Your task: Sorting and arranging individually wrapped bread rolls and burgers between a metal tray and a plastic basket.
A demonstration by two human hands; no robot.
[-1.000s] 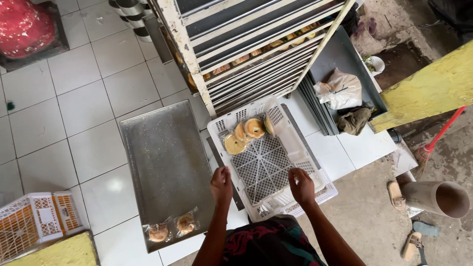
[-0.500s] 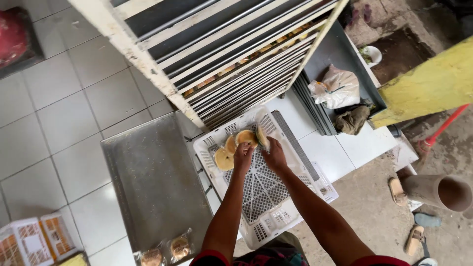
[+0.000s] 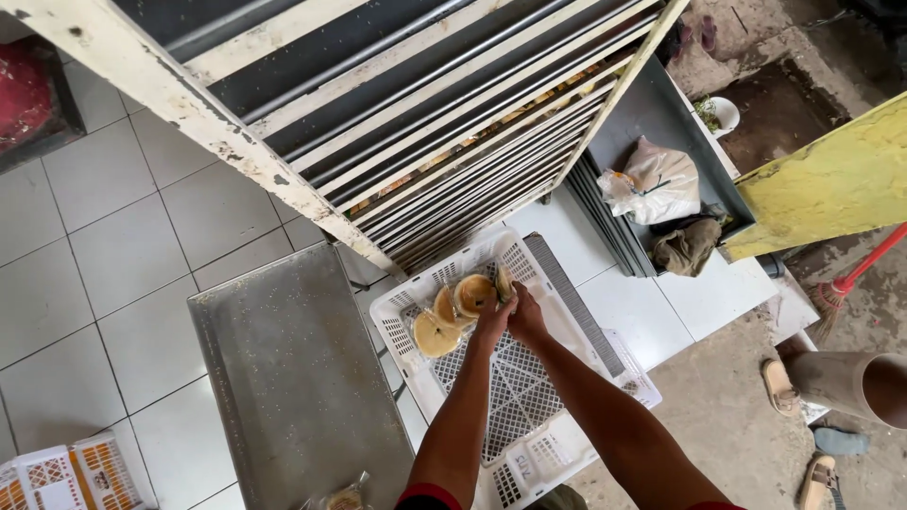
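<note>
Fingers (image 3: 491, 316) of both hands pinch wrapped round buns at the far end of a white crate (image 3: 557, 444), three lying beside them, most of its mesh floor nearer bare.

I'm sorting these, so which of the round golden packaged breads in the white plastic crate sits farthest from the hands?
The round golden bread at the crate's left side; the other breads lie nearer both hands, left and right.

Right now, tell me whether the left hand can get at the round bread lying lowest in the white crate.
Probably yes. The left hand is already inside the crate, just beside that bread, and nothing lies between them.
</note>
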